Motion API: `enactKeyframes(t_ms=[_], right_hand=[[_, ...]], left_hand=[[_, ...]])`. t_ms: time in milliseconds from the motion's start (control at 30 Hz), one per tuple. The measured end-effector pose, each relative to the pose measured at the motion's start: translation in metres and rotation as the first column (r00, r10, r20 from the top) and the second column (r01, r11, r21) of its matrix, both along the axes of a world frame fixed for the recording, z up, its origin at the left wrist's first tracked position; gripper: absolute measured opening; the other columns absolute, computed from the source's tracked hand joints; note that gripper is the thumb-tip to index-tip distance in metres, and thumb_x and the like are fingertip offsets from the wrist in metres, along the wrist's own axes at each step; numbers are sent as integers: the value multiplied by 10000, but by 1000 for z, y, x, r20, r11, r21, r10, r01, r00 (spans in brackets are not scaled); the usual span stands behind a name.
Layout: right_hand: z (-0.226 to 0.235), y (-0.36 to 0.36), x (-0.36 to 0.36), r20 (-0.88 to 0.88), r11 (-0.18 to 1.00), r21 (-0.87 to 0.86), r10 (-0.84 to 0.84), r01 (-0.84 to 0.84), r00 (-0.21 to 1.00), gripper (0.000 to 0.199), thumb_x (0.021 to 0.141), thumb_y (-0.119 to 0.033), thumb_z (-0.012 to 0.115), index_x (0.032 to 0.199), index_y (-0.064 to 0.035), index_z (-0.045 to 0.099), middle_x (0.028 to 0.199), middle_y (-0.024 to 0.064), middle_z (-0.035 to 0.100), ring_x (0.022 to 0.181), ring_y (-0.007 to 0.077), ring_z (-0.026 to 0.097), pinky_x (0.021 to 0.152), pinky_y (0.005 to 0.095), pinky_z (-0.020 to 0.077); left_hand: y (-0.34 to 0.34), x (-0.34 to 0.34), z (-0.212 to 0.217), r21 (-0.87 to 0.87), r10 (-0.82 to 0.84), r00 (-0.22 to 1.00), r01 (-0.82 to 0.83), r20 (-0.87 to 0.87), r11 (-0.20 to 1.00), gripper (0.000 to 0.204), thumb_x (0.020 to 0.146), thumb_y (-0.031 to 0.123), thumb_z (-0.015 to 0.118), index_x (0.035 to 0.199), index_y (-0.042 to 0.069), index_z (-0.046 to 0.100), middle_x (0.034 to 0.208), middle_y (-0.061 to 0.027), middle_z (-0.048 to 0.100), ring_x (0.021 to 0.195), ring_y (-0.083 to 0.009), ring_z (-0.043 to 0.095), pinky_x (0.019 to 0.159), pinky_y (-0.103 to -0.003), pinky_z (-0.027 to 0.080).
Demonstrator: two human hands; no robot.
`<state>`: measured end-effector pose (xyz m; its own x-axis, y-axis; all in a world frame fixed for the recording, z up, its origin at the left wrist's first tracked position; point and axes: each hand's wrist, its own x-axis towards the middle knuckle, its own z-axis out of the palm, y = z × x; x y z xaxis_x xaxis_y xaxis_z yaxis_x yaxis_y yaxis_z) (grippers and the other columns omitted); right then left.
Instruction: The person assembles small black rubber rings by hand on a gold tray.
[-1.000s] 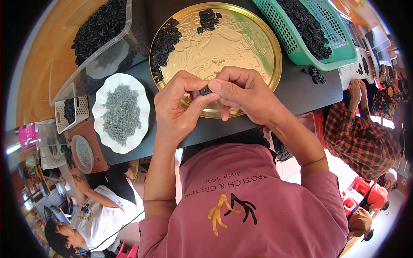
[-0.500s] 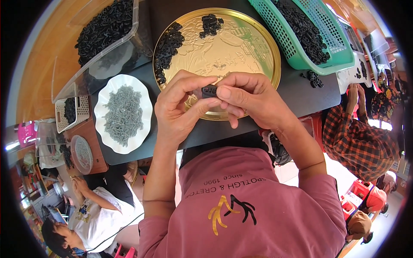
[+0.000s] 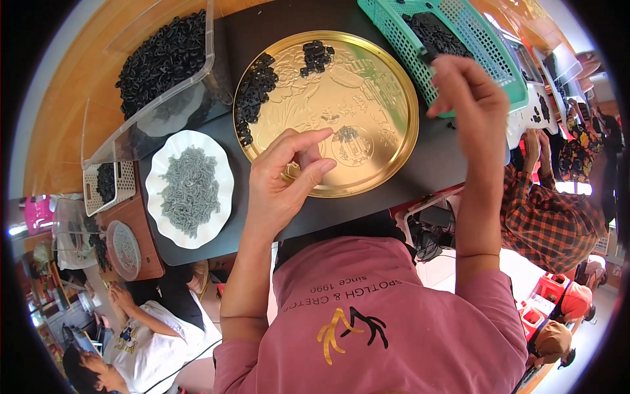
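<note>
My left hand (image 3: 289, 177) is above the near part of a round gold tray (image 3: 380, 111). Its thumb and forefinger are apart with nothing between them. Off to the right, my right hand (image 3: 469, 98) is blurred by motion at the near wall of a green basket (image 3: 410, 43). A small black plastic part (image 3: 428, 54) is at its fingertips, over the basket's wall. Black plastic parts (image 3: 446, 36) lie inside that basket. On the tray sit two groups of black pieces (image 3: 256, 88) and a few tiny grey bits (image 3: 346, 134).
A white scalloped dish (image 3: 222, 226) on the left holds many small grey pins (image 3: 190, 190). Behind it, a clear bin (image 3: 207, 72) contains black pieces. A small white basket (image 3: 125, 190) stands at far left. Other people sit on both sides.
My right hand has moved away from my left toward the green basket, taking the black plastic part. My left hand stays over the tray, its fingers now parted. The view has shifted slightly.
</note>
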<state>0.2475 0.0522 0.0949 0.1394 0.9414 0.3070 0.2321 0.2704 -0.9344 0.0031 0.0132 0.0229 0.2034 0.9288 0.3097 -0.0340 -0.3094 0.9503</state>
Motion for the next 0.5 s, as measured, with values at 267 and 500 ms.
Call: enactKeyframes(t_ms=[267, 500], right_hand=[[6, 23, 5, 426, 957, 227, -265, 182, 865, 220, 892, -151, 630, 1072, -29, 665, 815, 39, 649, 639, 69, 561, 557, 210, 451], [-54, 62, -62, 746, 944, 158, 79, -291, 661, 140, 854, -117, 620, 946, -33, 685, 856, 124, 647, 699, 256, 623, 627, 344, 490]], left_hand=[[0, 2, -4, -38, 55, 981, -63, -184, 997, 217, 824, 11, 666, 1041, 10, 654, 723, -8, 511, 614, -68, 457, 544, -211, 379], [0, 3, -10, 36, 56, 948, -47, -314, 998, 173, 837, 40, 646, 1004, -5, 643, 723, -85, 539, 580, -159, 525, 537, -274, 429]])
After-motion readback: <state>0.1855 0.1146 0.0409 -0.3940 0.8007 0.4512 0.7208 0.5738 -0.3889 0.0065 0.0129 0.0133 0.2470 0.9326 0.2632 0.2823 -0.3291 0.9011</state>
